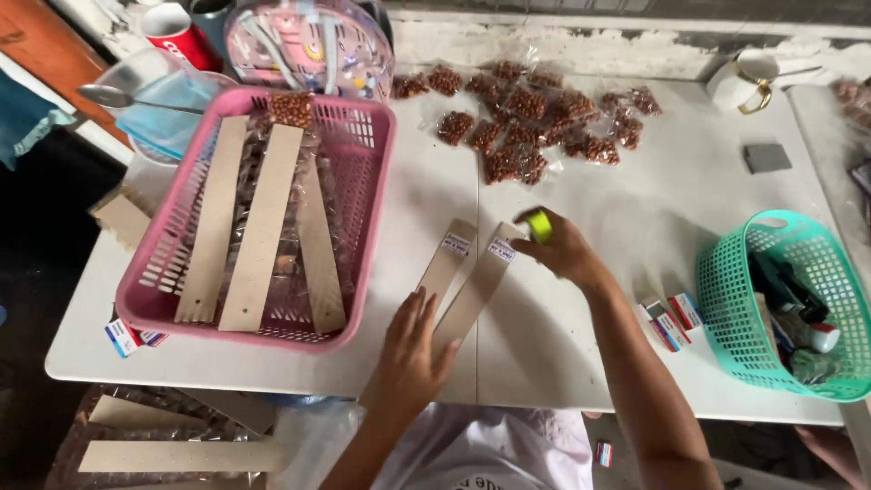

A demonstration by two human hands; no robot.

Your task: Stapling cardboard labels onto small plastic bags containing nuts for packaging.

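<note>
2 cardboard strips lie side by side on the white worktop, right of the pink basket. Pressing them flat helps each label sit straight. Left hand rests flat, fingers spread, on the strips' near ends. Right hand pinches a small yellow-green roll over the right strip's label.

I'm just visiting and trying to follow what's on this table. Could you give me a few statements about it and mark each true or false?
1. The right hand holds a small yellow-green object at the top of a cardboard strip. True.
2. The left hand rests flat on the lower ends of the strips. True.
3. The pink basket is empty. False: long cardboard strips and packets lie in it.
4. The small bags of nuts sit inside the green basket. False: they lie loose on the white table.
</note>
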